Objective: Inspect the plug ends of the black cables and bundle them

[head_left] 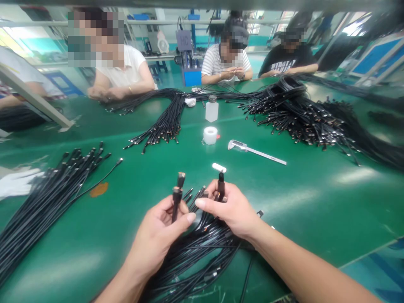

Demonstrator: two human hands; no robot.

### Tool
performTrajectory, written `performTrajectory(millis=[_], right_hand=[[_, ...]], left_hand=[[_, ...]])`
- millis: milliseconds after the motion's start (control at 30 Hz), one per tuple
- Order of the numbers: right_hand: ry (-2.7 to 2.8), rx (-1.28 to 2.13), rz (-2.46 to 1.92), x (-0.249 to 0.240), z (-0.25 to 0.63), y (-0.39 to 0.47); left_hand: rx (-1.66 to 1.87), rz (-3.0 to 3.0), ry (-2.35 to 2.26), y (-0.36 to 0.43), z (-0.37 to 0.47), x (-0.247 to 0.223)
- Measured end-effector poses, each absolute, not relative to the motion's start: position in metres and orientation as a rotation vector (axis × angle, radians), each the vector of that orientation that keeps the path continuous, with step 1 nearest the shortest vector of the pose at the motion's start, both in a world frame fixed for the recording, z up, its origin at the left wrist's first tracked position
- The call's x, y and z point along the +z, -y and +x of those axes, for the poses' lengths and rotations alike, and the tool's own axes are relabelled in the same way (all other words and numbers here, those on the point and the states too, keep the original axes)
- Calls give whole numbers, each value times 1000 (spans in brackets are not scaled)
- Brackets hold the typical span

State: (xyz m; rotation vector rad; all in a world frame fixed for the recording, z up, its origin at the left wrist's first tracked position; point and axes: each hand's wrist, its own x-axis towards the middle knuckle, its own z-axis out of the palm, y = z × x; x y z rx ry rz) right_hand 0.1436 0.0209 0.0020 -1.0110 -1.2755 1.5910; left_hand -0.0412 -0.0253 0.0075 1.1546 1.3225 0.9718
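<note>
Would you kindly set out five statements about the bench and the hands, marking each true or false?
1. The left hand holds black cable ends. True.
2. The right hand is empty. False: the right hand holds a black connector.
3. The bottle stands upright. True.
4. The caliper lies left of the white roll in the picture. False: the caliper lies to its right.
5. The tabletop is green. True.

I'm getting a bright feed, with white light glowing at the far left and pale glare on the table (110,223), near left and right. The hands (154,235) look slightly soft; the far right corner smears, edges stretch, and blocky pixelation masks far patches.
</note>
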Motion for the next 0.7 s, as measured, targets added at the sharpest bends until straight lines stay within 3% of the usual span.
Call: performTrajectory(millis=[700], right_hand=[[1363, 1702, -970, -7, 139, -15]], left_hand=[[924, 917, -1040, 22, -39, 5]])
